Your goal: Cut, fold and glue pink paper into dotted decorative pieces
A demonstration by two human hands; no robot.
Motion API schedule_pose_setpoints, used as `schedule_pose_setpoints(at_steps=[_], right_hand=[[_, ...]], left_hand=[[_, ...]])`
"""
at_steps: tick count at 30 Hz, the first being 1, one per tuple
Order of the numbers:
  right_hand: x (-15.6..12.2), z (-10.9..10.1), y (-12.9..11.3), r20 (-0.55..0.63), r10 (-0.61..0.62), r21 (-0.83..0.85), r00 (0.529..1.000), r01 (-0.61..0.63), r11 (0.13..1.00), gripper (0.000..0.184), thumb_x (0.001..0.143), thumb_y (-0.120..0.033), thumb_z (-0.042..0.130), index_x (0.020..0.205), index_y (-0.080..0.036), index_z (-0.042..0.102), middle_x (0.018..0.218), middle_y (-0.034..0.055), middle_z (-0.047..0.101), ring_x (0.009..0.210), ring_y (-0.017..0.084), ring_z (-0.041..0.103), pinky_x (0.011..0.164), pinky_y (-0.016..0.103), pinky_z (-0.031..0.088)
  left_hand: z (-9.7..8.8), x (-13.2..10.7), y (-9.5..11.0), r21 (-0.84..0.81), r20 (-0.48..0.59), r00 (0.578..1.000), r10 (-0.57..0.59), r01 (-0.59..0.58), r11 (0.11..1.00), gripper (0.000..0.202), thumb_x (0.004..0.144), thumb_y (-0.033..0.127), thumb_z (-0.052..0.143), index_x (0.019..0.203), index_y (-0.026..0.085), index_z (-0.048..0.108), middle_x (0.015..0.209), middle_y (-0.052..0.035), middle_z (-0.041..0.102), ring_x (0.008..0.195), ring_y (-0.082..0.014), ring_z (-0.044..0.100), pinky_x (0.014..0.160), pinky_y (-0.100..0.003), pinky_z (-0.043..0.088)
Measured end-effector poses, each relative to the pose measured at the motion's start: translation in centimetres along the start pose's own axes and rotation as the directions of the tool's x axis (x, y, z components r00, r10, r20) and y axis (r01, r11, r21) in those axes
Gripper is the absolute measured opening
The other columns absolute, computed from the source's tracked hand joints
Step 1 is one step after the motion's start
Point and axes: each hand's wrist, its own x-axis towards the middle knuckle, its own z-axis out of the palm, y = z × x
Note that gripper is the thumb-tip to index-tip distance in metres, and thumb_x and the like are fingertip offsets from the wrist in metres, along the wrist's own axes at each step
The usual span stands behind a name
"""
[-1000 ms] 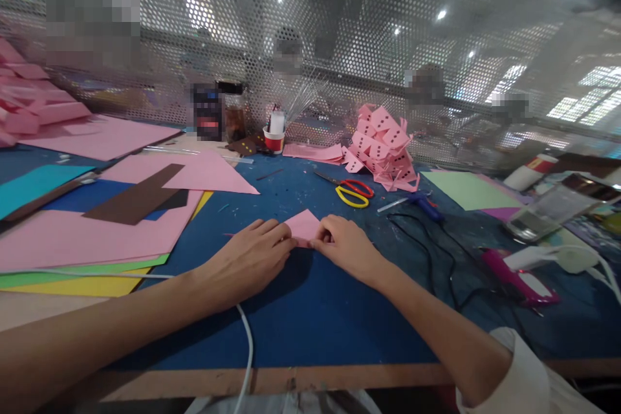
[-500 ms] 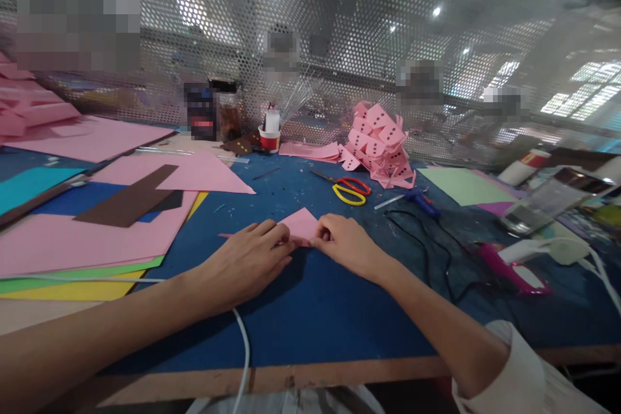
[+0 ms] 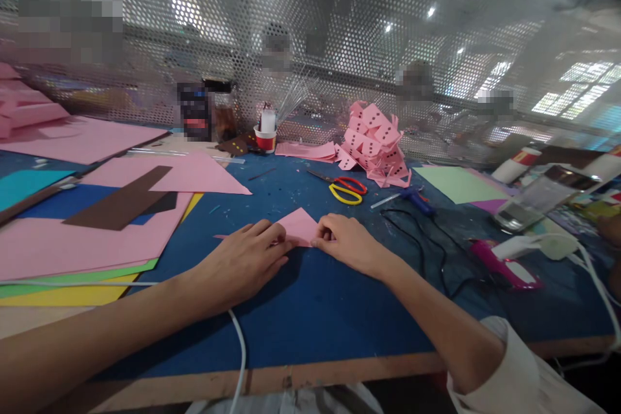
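A small pink folded paper piece lies on the blue table mat, its point facing away from me. My left hand lies over its left part, fingers curled and pressing down on it. My right hand pinches its right edge with bent fingers. Most of the paper's lower part is hidden under both hands.
Red and yellow scissors lie behind the hands. A heap of pink dotted cutouts stands further back. Large pink, brown, green and yellow sheets cover the left. A pink glue gun with black cable is at right. A white cable runs under my left arm.
Both hands stay on the pink paper, almost still. The view has shifted slightly, so things sit a little further left in the picture.
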Motion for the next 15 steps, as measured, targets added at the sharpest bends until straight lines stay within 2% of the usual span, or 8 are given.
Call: schedule_pose_setpoints(at_steps=[6, 15], right_hand=[[-0.11, -0.31, 0.26, 0.024, 0.017, 0.001, 1.000, -0.017, 1.000, 0.011, 0.088, -0.032, 0.064, 0.085, -0.021, 0.063, 0.088, 0.0005, 0.064, 0.081, 0.014, 0.058, 0.069, 0.026, 0.036], [-0.36, -0.81, 0.46, 0.042, 0.024, 0.008, 0.999, -0.025, 1.000, 0.008, 0.087, -0.029, 0.061, 0.085, -0.021, 0.063, 0.088, 0.0004, 0.063, 0.079, 0.013, 0.057, 0.067, 0.024, 0.037]], left_hand=[[-0.05, 0.01, 0.05, -0.014, 0.033, 0.999, -0.004, 0.005, 1.000, 0.028, 0.100, 0.027, 0.040, 0.117, 0.022, 0.061, 0.109, -0.0083, 0.059, 0.097, -0.0240, 0.054, 0.084, -0.041, 0.049], [-0.30, 0.13, 0.13, -0.008, 0.023, 1.000, -0.007, 0.008, 1.000, 0.032, 0.100, 0.027, 0.041, 0.127, 0.024, 0.057, 0.111, -0.0082, 0.059, 0.098, -0.0237, 0.055, 0.084, -0.040, 0.049]])
